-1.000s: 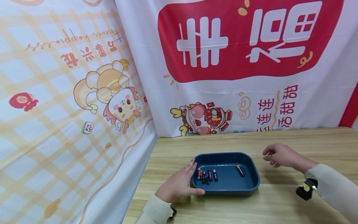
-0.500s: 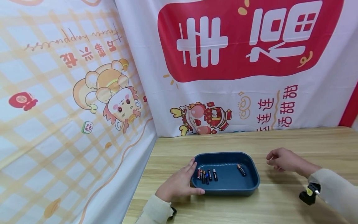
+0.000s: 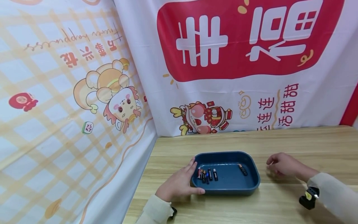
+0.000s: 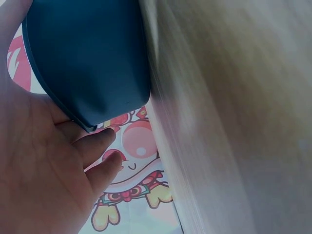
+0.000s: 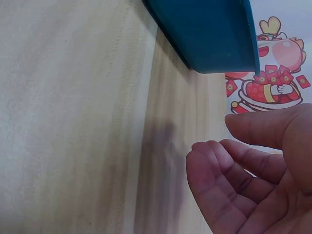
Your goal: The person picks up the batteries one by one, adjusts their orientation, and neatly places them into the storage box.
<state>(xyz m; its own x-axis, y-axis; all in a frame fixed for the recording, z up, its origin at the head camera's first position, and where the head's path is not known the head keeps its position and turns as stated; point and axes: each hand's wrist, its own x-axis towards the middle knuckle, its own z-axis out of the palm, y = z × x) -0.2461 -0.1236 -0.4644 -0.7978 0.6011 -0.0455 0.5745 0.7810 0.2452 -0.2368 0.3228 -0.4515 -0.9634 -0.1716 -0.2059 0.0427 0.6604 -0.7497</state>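
A dark blue rectangular tray (image 3: 232, 192) stands on the table. My left hand (image 3: 179, 183) holds its left end, with the thumb along the front wall and the fingers at the back left corner. In the left wrist view, the fingers lie at the rim of the tray (image 4: 92, 58). Inside, several small batteries (image 3: 215, 175) lie side by side at the left. A lone battery (image 3: 242, 170) with a copper-coloured end lies slanted near the right side. Right of the tray and apart from it, my right hand (image 3: 285, 165) hovers over the table, fingers loosely bent and empty.
The wooden table (image 3: 313, 143) runs back to a white cloth (image 3: 243, 93) printed with red characters and a cartoon figure. A second, checkered cloth (image 3: 84, 143) hangs along the left side. Each wrist wears a small black camera (image 3: 307, 197).
My right hand has shifted slightly right and lower, beside the tray. The lone battery has rolled a little to the right. My left hand stays on the tray.
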